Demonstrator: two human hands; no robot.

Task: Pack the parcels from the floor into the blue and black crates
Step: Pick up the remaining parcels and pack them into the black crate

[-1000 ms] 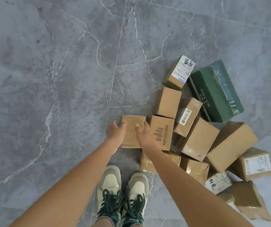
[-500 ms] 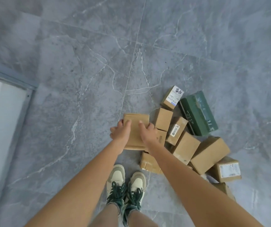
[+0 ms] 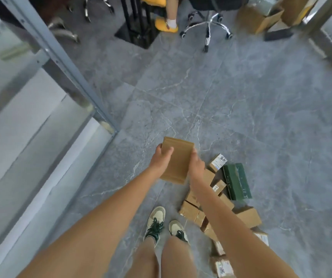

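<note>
I hold a flat brown cardboard parcel (image 3: 178, 159) lifted off the floor in front of me. My left hand (image 3: 161, 157) grips its left edge and my right hand (image 3: 196, 164) grips its right edge. Below and to the right, a heap of brown parcels (image 3: 247, 216) lies on the grey floor, together with a dark green box (image 3: 236, 181) and a small parcel with a white label (image 3: 218, 162). My right forearm hides part of the heap. No blue or black crate is in view.
A glass partition with a metal frame (image 3: 60, 63) runs along the left. At the far end stand an office chair base (image 3: 207, 27), a black stand (image 3: 139, 23), another person's foot in a yellow shoe (image 3: 166, 25) and open cartons (image 3: 271, 15). My shoes (image 3: 155, 223) are below.
Both hands closed on the flat parcel and lifted it from the floor. I have straightened up, so the view now takes in the room beyond.
</note>
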